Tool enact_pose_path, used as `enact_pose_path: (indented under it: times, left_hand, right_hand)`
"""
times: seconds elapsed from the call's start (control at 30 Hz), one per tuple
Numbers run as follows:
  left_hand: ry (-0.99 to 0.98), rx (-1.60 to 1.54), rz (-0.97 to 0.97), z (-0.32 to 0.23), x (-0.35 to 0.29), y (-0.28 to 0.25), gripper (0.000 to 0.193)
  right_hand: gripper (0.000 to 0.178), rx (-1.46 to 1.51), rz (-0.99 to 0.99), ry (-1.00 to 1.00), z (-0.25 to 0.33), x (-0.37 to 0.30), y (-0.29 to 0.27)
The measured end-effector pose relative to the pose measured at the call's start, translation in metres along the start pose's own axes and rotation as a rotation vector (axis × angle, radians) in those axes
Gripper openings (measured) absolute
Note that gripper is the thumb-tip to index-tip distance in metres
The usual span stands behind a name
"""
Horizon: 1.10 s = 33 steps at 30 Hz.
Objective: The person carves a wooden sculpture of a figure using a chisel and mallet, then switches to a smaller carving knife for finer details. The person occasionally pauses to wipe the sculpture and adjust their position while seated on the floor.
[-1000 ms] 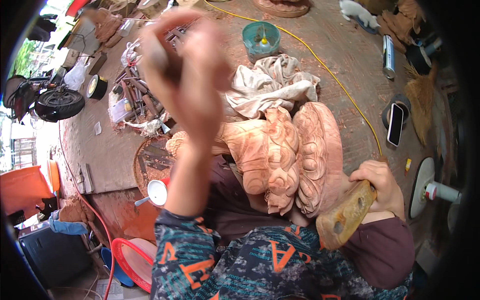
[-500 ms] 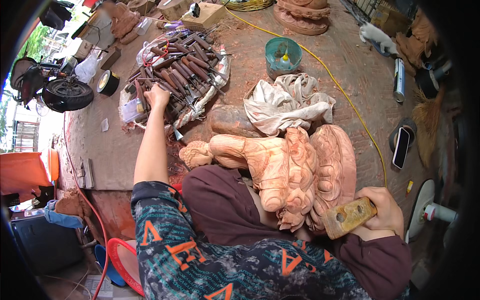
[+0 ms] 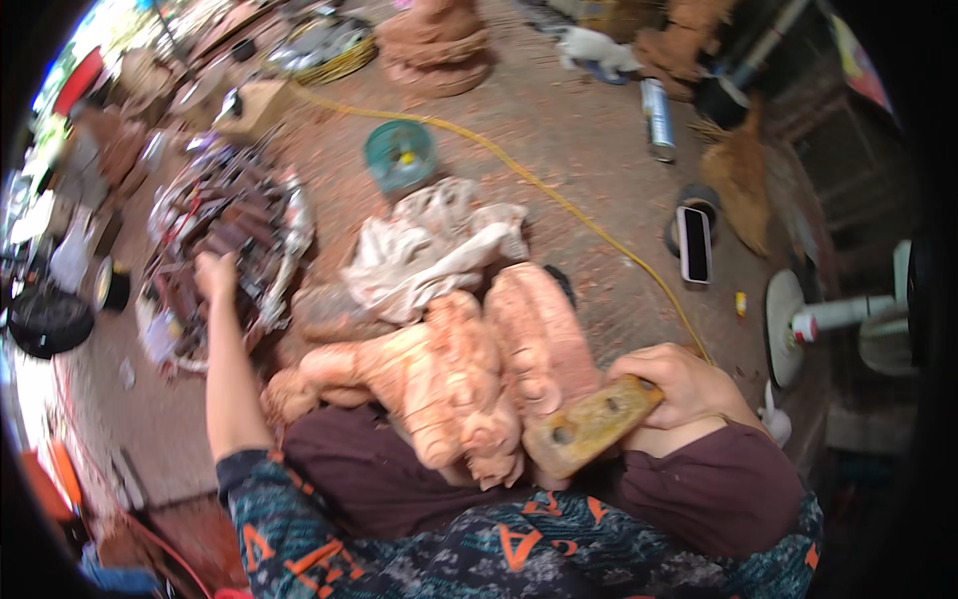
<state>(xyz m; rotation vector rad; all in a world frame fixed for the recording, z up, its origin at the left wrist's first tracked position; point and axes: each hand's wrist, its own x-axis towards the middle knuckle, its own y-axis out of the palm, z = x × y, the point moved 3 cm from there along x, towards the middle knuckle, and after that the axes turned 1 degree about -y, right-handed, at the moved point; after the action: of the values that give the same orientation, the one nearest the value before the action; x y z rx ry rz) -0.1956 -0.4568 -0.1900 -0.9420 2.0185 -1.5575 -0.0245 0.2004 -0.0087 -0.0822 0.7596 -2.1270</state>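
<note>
My left hand [image 3: 214, 278] reaches into a pile of wood-handled carving chisels [image 3: 239, 222] on a pale cloth at the left; motion blur smears its fingers, so I cannot tell if they grip a handle. A worn, yellowish wooden block [image 3: 595, 427] with two dark holes is gripped in my right hand [image 3: 667, 384]. This block overlaps the lower edge of the statue's rounded base [image 3: 544, 334]. The carved reddish wooden statue [image 3: 429, 374] lies on its side against my legs, its head [image 3: 292, 392] pointing left.
Beyond the statue are a crumpled whitish cloth [image 3: 434, 245], a wooden cylinder [image 3: 334, 314] and a teal container [image 3: 399, 158] with a small bottle. A yellow cord [image 3: 539, 180] crosses the floor. To the right are a phone [image 3: 695, 245], a fan [image 3: 786, 329], a spray can [image 3: 658, 120] and a cat [image 3: 596, 50].
My view has swung right, so most things sit further left in the picture. The left hand is still at the chisels, and my right hand still holds the block by the statue's base.
</note>
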Motion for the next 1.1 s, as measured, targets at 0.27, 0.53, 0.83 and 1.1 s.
enact_pose_path:
  times: [0.27,0.53,0.83,1.1]
  left_hand:
    - [0.400,-1.897,0.473,-0.167,-0.234,-0.145,0.038]
    - [1.839,-0.920,0.253,-0.196,-0.438,-0.202,0.028]
    - [1.950,-1.230,0.397,-0.180,-0.483,-0.168,0.019]
    - [1.765,-1.339,0.453,-0.180,-0.478,-0.167,0.023]
  right_hand:
    - [0.038,-0.088,-0.089,-0.022,-0.002,-0.021,-0.003]
    - [0.037,-0.563,-0.103,-0.263,0.086,-0.044,-0.047]
    - [0.017,-0.915,-0.242,-0.524,0.113,-0.039,-0.017]
    - [0.021,-0.926,-0.318,-0.686,0.127,-0.024,-0.010]
